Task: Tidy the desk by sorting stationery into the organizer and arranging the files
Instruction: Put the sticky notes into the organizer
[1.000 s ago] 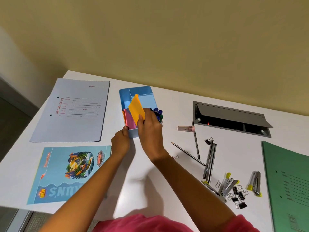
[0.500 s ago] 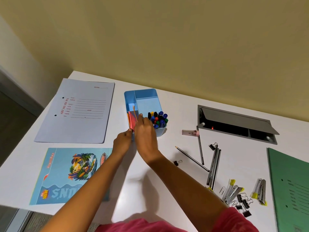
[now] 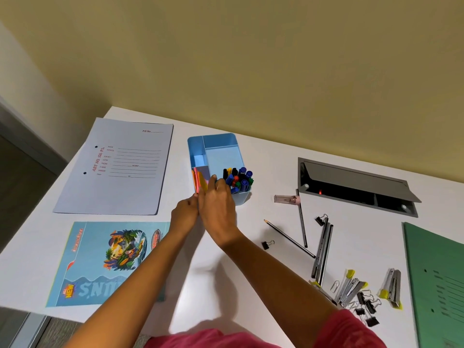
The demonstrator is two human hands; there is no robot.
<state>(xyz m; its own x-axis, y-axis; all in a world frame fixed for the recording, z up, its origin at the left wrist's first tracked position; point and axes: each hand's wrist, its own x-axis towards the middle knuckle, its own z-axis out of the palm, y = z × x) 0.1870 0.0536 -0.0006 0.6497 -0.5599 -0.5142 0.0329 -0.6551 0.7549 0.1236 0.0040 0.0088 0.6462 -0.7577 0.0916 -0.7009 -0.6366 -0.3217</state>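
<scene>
Both hands meet at the organizer (image 3: 216,156): right hand (image 3: 218,199) pinching sticky notes (image 3: 200,182), left hand (image 3: 184,212) curled, its grip unclear. Forcing could crumple notes or tip the markers (image 3: 238,180).

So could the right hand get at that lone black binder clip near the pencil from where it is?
Probably yes. The right hand is at the blue organizer, and the binder clip lies alone on bare desk beside that forearm, nothing covering it.
</scene>
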